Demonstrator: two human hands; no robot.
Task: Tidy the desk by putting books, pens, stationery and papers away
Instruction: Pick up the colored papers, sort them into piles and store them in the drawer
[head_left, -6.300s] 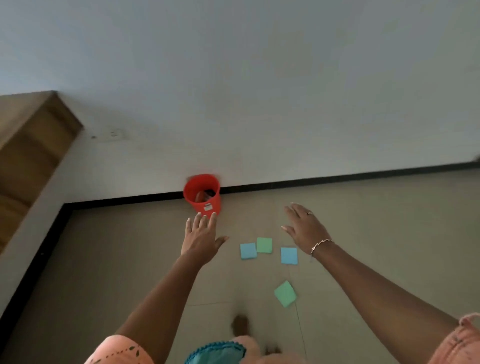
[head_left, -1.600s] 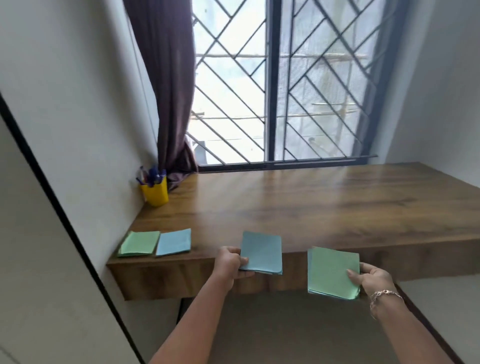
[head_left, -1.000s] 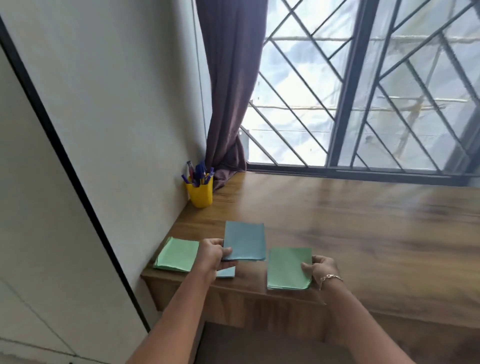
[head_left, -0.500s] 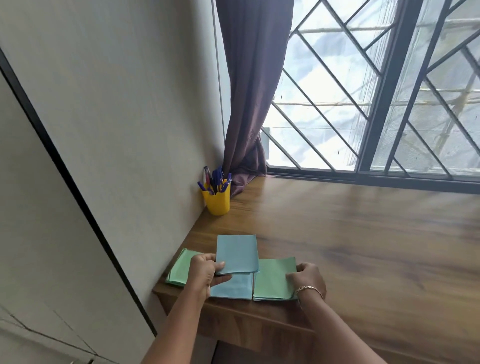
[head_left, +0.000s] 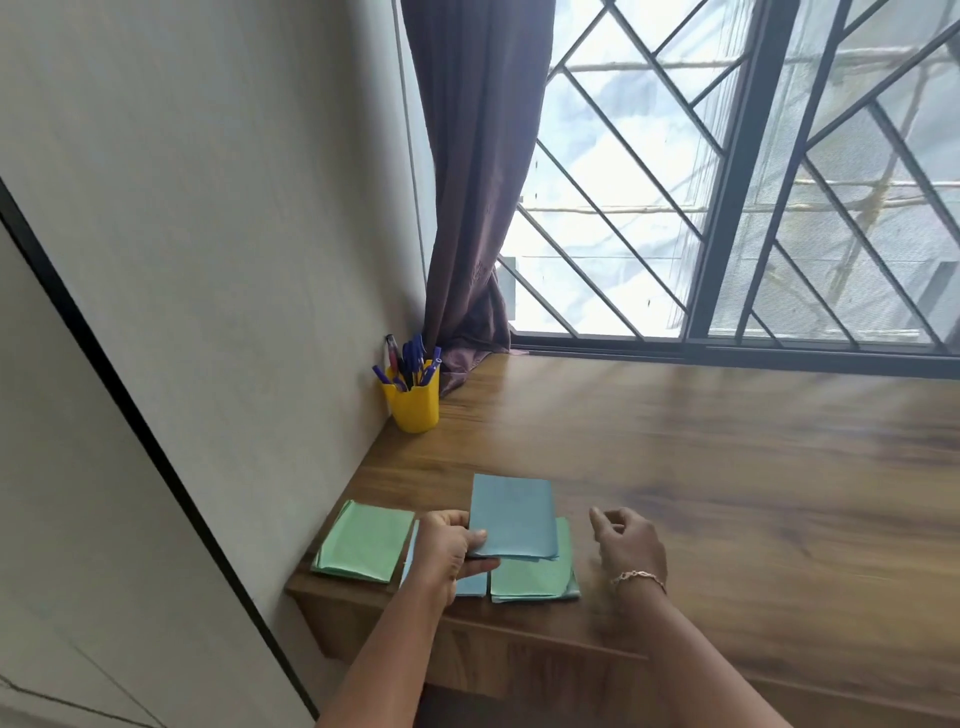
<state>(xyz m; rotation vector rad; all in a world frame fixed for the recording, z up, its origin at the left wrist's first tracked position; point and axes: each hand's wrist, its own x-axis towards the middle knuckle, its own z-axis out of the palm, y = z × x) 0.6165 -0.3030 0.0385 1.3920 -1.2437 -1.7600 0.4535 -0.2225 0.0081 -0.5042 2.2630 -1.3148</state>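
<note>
Head view: my left hand (head_left: 451, 545) pinches the blue stack (head_left: 514, 514); my right hand (head_left: 631, 543) hovers loosely curled, empty. I should lower it squarely onto the blue pile (head_left: 471, 585), edges flush.

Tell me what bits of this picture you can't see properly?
Head view only:
- Blue papers on the desk: mostly hidden under the left hand and the blue stack it holds.
- Right hand: motion-blurred, finger detail unclear.
- Pens in the yellow cup: too small to count.
- Desk: cut off by the right edge.
</note>
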